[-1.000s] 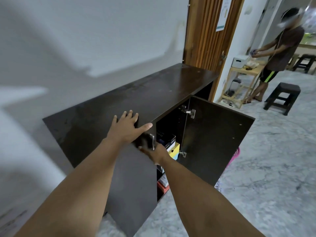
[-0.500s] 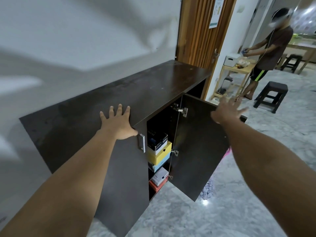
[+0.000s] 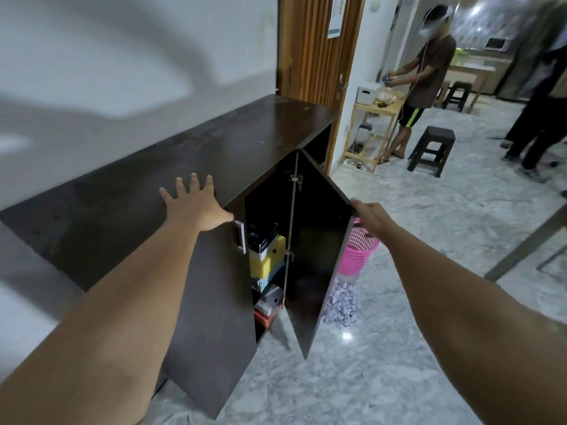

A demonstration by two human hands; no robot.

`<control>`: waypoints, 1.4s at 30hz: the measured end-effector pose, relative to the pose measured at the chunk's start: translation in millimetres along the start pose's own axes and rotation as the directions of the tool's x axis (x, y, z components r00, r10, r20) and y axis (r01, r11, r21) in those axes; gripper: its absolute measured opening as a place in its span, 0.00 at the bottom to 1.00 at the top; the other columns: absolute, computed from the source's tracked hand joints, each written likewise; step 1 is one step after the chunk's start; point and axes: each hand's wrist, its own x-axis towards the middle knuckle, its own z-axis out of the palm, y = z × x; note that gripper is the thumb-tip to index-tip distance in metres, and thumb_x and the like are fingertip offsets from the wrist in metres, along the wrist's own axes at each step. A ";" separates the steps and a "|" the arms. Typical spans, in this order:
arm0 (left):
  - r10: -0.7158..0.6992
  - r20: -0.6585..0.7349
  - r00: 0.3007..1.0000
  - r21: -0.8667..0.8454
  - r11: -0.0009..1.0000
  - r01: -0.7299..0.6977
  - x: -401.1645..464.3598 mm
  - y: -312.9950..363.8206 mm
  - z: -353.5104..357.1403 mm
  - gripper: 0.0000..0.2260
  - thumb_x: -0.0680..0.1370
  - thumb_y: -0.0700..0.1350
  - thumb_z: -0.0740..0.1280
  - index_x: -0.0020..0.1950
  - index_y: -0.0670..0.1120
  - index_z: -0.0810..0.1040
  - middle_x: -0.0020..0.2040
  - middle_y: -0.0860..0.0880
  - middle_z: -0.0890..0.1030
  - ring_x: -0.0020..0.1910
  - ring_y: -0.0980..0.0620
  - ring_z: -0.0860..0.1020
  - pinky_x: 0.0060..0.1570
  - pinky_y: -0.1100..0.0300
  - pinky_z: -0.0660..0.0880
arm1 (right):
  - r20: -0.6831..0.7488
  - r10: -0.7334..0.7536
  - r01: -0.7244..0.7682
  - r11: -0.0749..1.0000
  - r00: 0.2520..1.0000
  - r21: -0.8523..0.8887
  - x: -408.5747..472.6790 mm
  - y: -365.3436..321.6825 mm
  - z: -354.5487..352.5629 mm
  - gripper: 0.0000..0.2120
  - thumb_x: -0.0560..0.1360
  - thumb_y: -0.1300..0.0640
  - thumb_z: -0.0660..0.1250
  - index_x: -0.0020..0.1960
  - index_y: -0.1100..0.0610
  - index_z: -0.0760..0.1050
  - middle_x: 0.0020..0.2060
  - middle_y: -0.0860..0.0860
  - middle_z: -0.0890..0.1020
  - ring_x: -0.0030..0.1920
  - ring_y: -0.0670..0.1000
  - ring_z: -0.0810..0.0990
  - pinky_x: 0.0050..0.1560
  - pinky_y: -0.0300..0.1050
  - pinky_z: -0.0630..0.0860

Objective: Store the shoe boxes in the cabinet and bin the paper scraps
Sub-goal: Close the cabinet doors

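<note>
Cabinet [image 3: 184, 154] boxes [image 3: 265, 256] sit between left hand [image 3: 196, 207] and right hand [image 3: 372, 217]

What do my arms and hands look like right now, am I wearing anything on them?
Both forearms are bare right up to the frame edge, with no sleeves in sight. The left hand and right hand carry no gloves, and no watch, bracelet or ring can be seen on them.

A white wall [image 3: 107, 56] beside a wooden door [image 3: 310, 47]; grey marble floor [image 3: 429, 240] with a dark stool [image 3: 431, 150] and light wooden table [image 3: 372, 118] beyond.
</note>
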 end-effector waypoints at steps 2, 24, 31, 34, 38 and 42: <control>0.024 -0.022 0.999 0.001 1.000 -0.024 -1.9 -1.6 0.6 0.51 0.71 0.73 0.64 0.83 0.52 0.43 0.83 0.45 0.43 0.81 0.36 0.43 0.74 0.28 0.44 | 0.041 0.032 -0.036 0.993 0.999 0.112 -17.8 2.6 31.6 0.20 0.85 0.47 0.57 0.62 0.60 0.80 0.58 0.57 0.82 0.48 0.55 0.84 0.51 0.49 0.75; 0.067 -0.077 0.995 -0.034 0.997 -0.070 1.7 -3.8 7.1 0.48 0.71 0.77 0.57 0.83 0.52 0.49 0.83 0.42 0.47 0.80 0.32 0.45 0.74 0.27 0.42 | 0.063 -0.124 0.103 0.958 0.990 0.268 -22.3 -62.9 202.6 0.20 0.84 0.57 0.59 0.75 0.51 0.73 0.57 0.49 0.78 0.55 0.50 0.77 0.47 0.42 0.77; 0.068 -0.076 0.995 -0.031 0.997 -0.070 1.5 -2.7 5.3 0.48 0.72 0.78 0.55 0.83 0.52 0.48 0.83 0.43 0.47 0.80 0.32 0.45 0.73 0.27 0.42 | 0.144 -0.054 0.002 0.940 0.988 0.340 -18.0 -74.5 231.3 0.26 0.81 0.44 0.57 0.79 0.44 0.65 0.73 0.51 0.73 0.71 0.55 0.72 0.73 0.64 0.69; 0.073 -0.074 0.995 -0.045 0.996 -0.077 1.3 -3.5 5.2 0.47 0.72 0.78 0.54 0.83 0.52 0.49 0.83 0.44 0.48 0.80 0.33 0.45 0.73 0.27 0.43 | 0.193 -0.062 0.003 0.957 0.979 0.290 -18.1 -77.5 226.8 0.26 0.83 0.46 0.57 0.80 0.44 0.62 0.75 0.52 0.71 0.71 0.54 0.71 0.74 0.62 0.67; 0.106 -0.095 0.990 -0.065 0.991 -0.113 2.1 -6.1 5.6 0.42 0.73 0.76 0.54 0.82 0.55 0.53 0.83 0.47 0.51 0.81 0.35 0.48 0.73 0.26 0.45 | 0.179 -0.125 0.099 0.984 0.976 0.150 -24.1 -67.1 221.2 0.30 0.79 0.39 0.60 0.80 0.44 0.62 0.73 0.54 0.75 0.72 0.58 0.74 0.74 0.58 0.69; 0.299 -0.168 0.939 0.011 0.953 -0.301 5.1 0.3 5.4 0.31 0.79 0.68 0.54 0.78 0.53 0.63 0.80 0.47 0.62 0.79 0.39 0.58 0.72 0.29 0.56 | 0.131 -0.130 0.139 0.989 0.983 -0.059 -35.7 -39.0 191.7 0.28 0.83 0.43 0.59 0.80 0.52 0.64 0.76 0.56 0.72 0.74 0.59 0.71 0.74 0.53 0.68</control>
